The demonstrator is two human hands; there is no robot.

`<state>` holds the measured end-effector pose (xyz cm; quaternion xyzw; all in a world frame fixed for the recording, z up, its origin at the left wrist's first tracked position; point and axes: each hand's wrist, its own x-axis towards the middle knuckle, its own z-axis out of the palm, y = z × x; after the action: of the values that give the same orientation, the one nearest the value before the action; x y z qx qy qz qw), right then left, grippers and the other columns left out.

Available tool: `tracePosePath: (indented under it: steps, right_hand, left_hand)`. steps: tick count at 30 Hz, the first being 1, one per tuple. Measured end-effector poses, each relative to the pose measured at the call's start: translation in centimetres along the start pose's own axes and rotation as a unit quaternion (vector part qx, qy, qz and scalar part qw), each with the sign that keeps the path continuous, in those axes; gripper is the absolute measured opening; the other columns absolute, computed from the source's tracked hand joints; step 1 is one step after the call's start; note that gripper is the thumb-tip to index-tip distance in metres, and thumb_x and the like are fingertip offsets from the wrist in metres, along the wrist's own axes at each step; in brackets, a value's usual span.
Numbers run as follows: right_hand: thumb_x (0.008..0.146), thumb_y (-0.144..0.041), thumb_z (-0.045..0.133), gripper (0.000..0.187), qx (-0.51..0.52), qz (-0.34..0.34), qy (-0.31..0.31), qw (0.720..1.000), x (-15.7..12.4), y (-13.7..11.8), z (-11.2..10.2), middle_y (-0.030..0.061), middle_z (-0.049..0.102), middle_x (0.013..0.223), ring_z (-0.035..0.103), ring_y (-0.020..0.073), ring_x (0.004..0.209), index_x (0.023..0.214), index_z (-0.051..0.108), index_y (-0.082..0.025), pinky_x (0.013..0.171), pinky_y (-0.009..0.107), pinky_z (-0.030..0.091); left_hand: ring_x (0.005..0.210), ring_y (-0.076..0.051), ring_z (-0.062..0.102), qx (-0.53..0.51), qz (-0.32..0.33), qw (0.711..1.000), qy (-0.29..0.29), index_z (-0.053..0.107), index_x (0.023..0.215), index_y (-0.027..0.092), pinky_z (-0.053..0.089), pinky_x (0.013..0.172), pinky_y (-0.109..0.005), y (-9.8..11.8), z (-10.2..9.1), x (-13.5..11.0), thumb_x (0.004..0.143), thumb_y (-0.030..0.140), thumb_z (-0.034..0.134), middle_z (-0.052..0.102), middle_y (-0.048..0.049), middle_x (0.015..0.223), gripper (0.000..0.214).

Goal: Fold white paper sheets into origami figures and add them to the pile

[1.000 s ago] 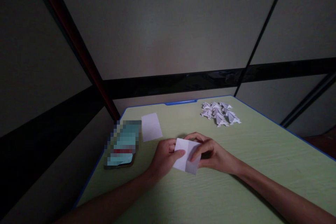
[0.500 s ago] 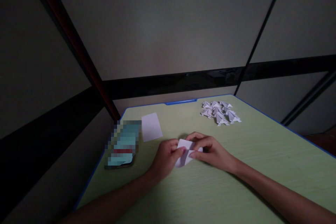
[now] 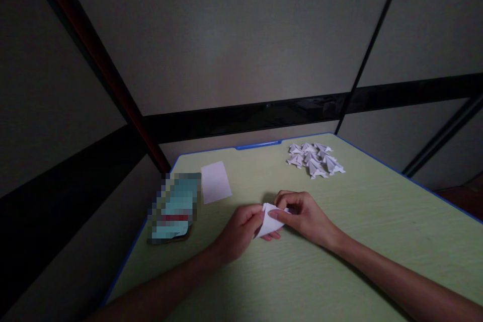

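A small white sheet of paper (image 3: 268, 222) is pinched between both my hands just above the pale green table (image 3: 362, 241). My left hand (image 3: 241, 229) grips its left side, fingers curled under it. My right hand (image 3: 304, 215) closes on the upper right part with thumb and fingers. The paper is folded over, showing a pointed lower edge.
A flat white paper sheet (image 3: 215, 182) lies at the back left, beside a phone (image 3: 174, 207) near the left table edge. Several folded white paper figures (image 3: 315, 157) are heaped at the back right. A blue rim runs round the table.
The sheet, open and larger a second ago, has been folded smaller between my hands. Both hands drew closer together; the view shifted slightly.
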<state>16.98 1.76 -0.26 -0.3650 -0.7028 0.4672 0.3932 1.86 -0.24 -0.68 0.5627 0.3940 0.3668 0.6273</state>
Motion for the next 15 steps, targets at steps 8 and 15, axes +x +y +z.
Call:
tracePosePath:
  steps: [8, 15]
  right_hand:
    - [0.071, -0.025, 0.054, 0.025, -0.101, -0.012, 0.016, 0.995, -0.26, -0.29, 0.21, -0.0012, 0.045, 0.054, 0.041, 0.0092, 0.053, 0.050, 0.047, -0.014, 0.048, 0.021, 0.031]
    - [0.070, -0.025, 0.054, 0.024, -0.140, -0.016, 0.006, 0.990, -0.31, -0.21, 0.20, -0.0017, 0.043, 0.053, 0.040, 0.0092, 0.051, 0.050, 0.046, -0.015, 0.046, 0.021, 0.029]
  left_hand:
    - [0.062, -0.015, 0.060, 0.018, -0.005, 1.000, -0.011, 0.058, 0.082, 0.008, 0.045, 0.058, -0.025, -0.05, 0.05, -0.05, 0.065, 0.032, 0.058, 0.064, -0.0085, 0.075, 0.029]
    - [0.061, -0.014, 0.059, 0.013, -0.009, 1.000, -0.009, 0.059, 0.079, 0.008, 0.045, 0.059, -0.025, -0.28, 0.17, -0.01, 0.066, 0.026, 0.057, 0.064, -0.0071, 0.071, 0.022]
